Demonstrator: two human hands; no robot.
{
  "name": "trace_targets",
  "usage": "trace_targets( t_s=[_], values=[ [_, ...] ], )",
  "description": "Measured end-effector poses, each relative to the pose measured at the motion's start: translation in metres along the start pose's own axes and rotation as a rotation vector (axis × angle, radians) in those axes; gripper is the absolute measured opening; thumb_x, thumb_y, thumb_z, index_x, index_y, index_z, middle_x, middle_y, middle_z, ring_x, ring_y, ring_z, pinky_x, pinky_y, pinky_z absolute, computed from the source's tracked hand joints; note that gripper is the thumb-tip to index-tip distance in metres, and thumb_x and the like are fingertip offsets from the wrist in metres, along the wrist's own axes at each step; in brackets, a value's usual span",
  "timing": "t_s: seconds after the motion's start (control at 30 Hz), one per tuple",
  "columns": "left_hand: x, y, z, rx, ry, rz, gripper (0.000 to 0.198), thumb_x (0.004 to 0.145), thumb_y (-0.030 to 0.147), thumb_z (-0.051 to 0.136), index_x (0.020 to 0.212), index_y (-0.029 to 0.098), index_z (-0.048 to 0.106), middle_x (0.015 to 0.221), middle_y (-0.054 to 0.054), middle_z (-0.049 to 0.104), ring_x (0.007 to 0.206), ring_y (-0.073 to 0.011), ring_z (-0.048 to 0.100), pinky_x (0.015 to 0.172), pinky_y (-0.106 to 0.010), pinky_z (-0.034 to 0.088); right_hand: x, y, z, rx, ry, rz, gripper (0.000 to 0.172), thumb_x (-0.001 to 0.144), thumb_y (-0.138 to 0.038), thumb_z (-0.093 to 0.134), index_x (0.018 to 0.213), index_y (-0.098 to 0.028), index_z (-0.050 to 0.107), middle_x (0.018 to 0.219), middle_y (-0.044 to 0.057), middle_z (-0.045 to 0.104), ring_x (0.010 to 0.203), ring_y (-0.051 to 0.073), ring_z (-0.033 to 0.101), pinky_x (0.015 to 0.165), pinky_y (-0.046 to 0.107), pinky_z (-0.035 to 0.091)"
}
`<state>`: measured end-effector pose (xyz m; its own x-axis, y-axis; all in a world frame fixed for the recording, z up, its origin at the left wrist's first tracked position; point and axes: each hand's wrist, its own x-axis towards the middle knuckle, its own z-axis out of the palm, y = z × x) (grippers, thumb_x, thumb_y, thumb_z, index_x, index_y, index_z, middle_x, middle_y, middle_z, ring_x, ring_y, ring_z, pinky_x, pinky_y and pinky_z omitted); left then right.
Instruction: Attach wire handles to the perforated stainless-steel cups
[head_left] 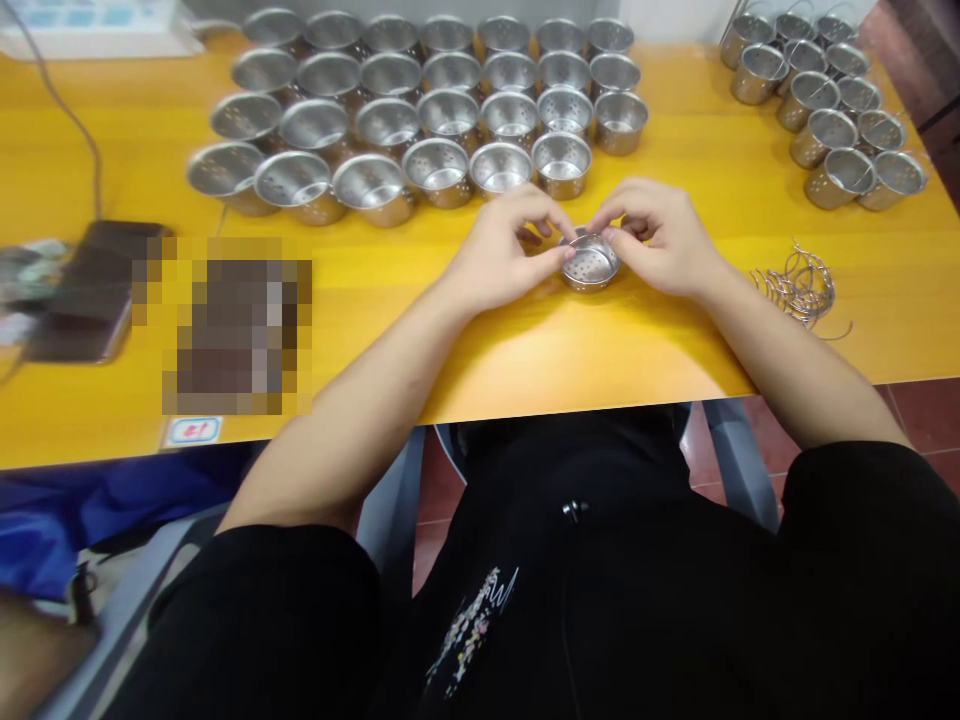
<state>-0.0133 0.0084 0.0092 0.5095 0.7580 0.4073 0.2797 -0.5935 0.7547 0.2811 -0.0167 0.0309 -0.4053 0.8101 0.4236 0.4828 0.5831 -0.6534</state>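
A small perforated metal cup point(591, 268) stands on the yellow table in front of me, between my two hands. At its left rim, my left hand point(517, 248) is closed, thumb and forefinger pinching the edge. My right hand point(660, 240) is closed at the opposite side, with thumb and forefinger at the rim. A thin wire seems to cross the cup's far rim between my fingertips; its ends are hidden by the fingers. Beside my right forearm lies a tangled pile of curved wire handles point(808, 285).
Rows of perforated metal cups point(439, 172) without handles stand behind my hands. Cups with wire handles point(840, 180) are grouped at the back right. On the left lie a dark phone point(97, 290), a blurred-out object point(232, 335) and a cable point(86, 140). The table point(525, 375) ends near my body.
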Motion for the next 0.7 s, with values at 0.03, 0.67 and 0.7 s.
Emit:
trace_targets(
  t_s=[0.03, 0.67, 0.7],
  values=[
    [0.000, 0.000, 0.000, -0.006, -0.007, 0.010, 0.050, 0.101, 0.075, 0.100, 0.110, 0.027, 0.090, 0.129, -0.015, 0.086, 0.119, -0.0323, 0.082, 0.102, -0.048, 0.071, 0.000, -0.002, -0.001, -0.003, -0.008, 0.002, 0.031, 0.111, -0.064, 0.093, 0.111, -0.033, 0.089, 0.106, 0.008, 0.078, 0.085, 0.028, 0.064, 0.074, 0.045, 0.058],
    [-0.001, 0.011, 0.002, -0.053, -0.001, -0.018, 0.058, 0.103, 0.087, 0.095, 0.109, 0.030, 0.087, 0.125, -0.014, 0.089, 0.120, -0.0335, 0.084, 0.104, -0.049, 0.074, -0.004, -0.001, -0.001, -0.009, -0.052, -0.036, 0.034, 0.113, -0.064, 0.088, 0.117, -0.031, 0.091, 0.098, 0.006, 0.079, 0.076, 0.025, 0.059, 0.074, 0.043, 0.055],
    [-0.001, 0.011, 0.002, -0.050, 0.006, -0.025, 0.057, 0.104, 0.085, 0.095, 0.109, 0.029, 0.086, 0.126, -0.014, 0.089, 0.120, -0.0334, 0.084, 0.103, -0.049, 0.074, -0.003, -0.001, -0.001, -0.011, -0.048, -0.031, 0.034, 0.112, -0.065, 0.088, 0.117, -0.031, 0.091, 0.099, 0.006, 0.079, 0.076, 0.024, 0.058, 0.073, 0.043, 0.055]
  ],
)
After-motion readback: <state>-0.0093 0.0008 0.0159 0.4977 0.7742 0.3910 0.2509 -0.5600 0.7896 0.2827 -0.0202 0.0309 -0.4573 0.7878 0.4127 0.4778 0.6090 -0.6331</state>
